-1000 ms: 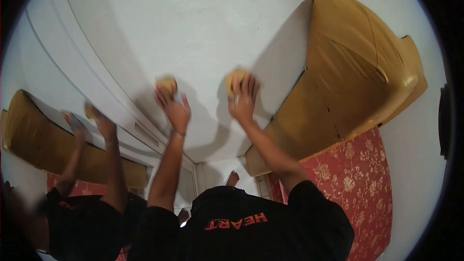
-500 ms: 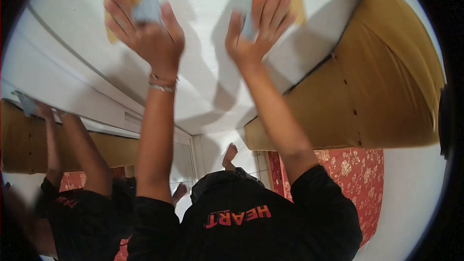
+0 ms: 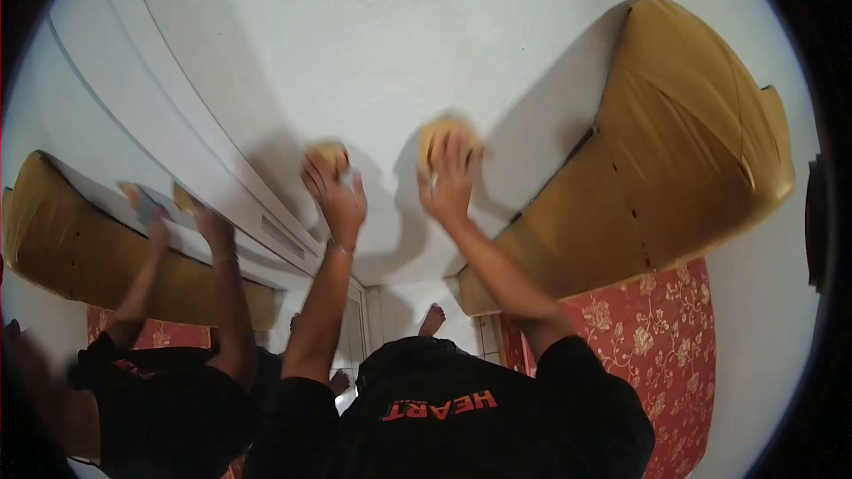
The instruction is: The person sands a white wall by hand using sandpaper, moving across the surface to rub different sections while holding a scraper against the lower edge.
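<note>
Judging mid-pass on white wall [image 3: 373, 44]; my right hand [image 3: 451, 192], nearer mustard panel [image 3: 692, 133], grips right pad [image 3: 437, 131]; left hand [image 3: 343, 210], farther from panel, grips left pad [image 3: 330, 152]. Pressure: can't tell. Next move calls for steady, flat pads

Reflections aside: two bare hands [image 3: 342, 206] [image 3: 449, 191]; two flat yellow pads [image 3: 332, 153] [image 3: 437, 135]; one long mustard-yellow upholstered panel [image 3: 661, 146]; one red, pale-flowered fabric covering [image 3: 657, 337]; one black short-sleeved shirt [image 3: 497, 435]; two bare feet [image 3: 432, 319] [image 3: 340, 382].
</note>
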`<move>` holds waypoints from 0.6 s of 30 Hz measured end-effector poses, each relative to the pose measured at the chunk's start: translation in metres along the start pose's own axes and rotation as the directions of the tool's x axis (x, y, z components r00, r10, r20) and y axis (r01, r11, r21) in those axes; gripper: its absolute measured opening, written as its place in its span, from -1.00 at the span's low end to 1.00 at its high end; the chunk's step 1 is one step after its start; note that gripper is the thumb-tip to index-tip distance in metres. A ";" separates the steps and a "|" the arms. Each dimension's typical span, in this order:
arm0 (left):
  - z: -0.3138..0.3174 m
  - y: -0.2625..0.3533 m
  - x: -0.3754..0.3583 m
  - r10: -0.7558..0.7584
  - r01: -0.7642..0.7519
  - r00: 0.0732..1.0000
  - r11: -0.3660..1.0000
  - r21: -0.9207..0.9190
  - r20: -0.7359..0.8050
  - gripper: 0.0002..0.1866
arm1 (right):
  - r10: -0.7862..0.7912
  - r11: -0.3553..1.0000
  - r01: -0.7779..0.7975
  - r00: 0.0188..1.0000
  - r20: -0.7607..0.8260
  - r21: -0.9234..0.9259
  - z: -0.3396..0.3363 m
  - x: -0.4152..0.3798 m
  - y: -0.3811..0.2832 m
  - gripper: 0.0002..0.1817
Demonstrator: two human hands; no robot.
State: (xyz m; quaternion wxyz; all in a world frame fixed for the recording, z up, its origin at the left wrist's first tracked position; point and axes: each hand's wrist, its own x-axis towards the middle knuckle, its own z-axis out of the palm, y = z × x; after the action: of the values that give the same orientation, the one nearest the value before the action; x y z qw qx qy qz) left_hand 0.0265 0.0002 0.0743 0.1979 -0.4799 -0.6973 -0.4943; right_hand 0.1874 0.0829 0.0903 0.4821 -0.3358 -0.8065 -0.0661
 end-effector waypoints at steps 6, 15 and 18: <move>-0.083 0.098 0.210 0.500 -0.452 0.754 0.865 0.216 -0.425 -0.44 | -0.147 0.989 0.126 0.838 -0.526 -0.076 -0.113 0.221 -0.025 -0.48; -0.032 0.084 0.168 0.416 -0.353 0.767 0.909 0.220 -0.488 -0.43 | -0.244 0.962 0.184 0.908 -0.339 -0.199 -0.044 0.154 -0.025 -0.39; 0.005 0.036 0.086 0.287 -0.183 0.902 0.931 0.315 -0.323 -0.36 | -0.237 0.950 0.214 0.968 -0.080 -0.228 0.017 0.040 -0.014 -0.46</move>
State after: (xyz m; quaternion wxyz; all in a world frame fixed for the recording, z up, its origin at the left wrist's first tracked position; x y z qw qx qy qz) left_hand 0.0194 0.0471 0.1545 0.4472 -0.4289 -0.6472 -0.4440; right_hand 0.1539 0.0983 0.1177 0.4739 -0.2881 -0.8008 -0.2262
